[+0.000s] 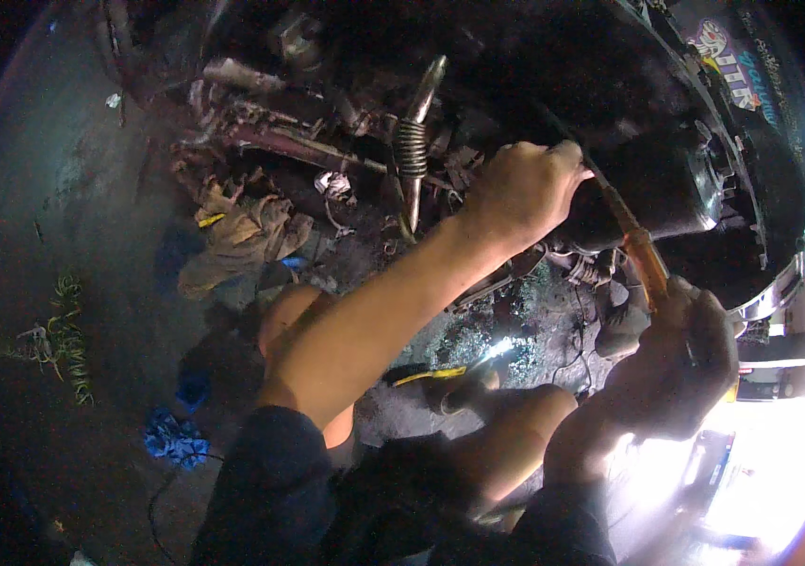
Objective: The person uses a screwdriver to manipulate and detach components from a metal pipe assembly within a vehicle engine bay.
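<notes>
A long, thin rod [615, 204] with a thicker orange-brown end [646, 264] slants across the right side, in front of dark machinery. My right hand [680, 354], in shadow, is closed round the thicker end. Farther up, my left hand [525, 189] is closed at the thin part, its thumb side against the rod; its fingertips are mostly hidden. Beyond the hands the rod fades into darkness. Close to it on the right is a black cylinder [690, 203]. A shiny metal pipe with a coil spring [410, 149] stands left of my left hand.
Dark, greasy machine parts [280, 141] fill the far side. A brown crumpled rag [251, 241] lies on the ground, with a blue crumpled bundle [176, 439] nearer left. A yellow-edged tool [431, 374] lies between my legs beside a bright glint. Strong light glares at lower right.
</notes>
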### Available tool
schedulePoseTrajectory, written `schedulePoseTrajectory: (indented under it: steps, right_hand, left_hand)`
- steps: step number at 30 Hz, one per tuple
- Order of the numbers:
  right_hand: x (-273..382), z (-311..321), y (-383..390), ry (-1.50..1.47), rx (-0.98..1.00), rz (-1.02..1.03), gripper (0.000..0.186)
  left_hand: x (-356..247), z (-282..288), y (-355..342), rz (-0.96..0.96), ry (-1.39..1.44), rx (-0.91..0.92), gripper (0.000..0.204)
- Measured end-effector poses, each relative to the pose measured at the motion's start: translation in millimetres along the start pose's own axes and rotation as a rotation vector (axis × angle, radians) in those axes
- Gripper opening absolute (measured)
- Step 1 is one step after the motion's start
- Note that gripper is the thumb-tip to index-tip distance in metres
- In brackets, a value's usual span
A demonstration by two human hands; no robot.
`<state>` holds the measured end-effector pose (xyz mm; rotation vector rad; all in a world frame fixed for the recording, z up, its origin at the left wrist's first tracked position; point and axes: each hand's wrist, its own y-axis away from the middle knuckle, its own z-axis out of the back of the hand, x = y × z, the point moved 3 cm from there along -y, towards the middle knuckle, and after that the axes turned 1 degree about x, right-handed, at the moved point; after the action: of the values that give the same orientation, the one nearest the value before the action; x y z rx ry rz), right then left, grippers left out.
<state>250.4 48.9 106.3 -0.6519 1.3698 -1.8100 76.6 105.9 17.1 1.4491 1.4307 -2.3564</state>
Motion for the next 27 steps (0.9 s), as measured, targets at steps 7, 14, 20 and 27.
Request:
schedulePoseTrajectory:
  steps: [7,14,20,27]
  right_hand:
    - [5,-2,-7,-0.042,-0.023,0.043,0.017]
    - [-3,2,-8,0.053,0.002,-0.028,0.015]
    - [-18,19,1,-0.003,0.205,-0.187,0.012]
    - [-4,-3,10,-0.267,0.046,-0.152,0.012]
  left_hand:
    - [-12,1,1,-0.111,-0.185,-0.031,0.018]
    - [-4,-4,-2,0.026,0.036,-0.003,0.017]
    - [-3,-3,-3,0.023,0.03,0.006,0.016]
    - [2,2,0,0.053,0.014,-0.017,0.015]
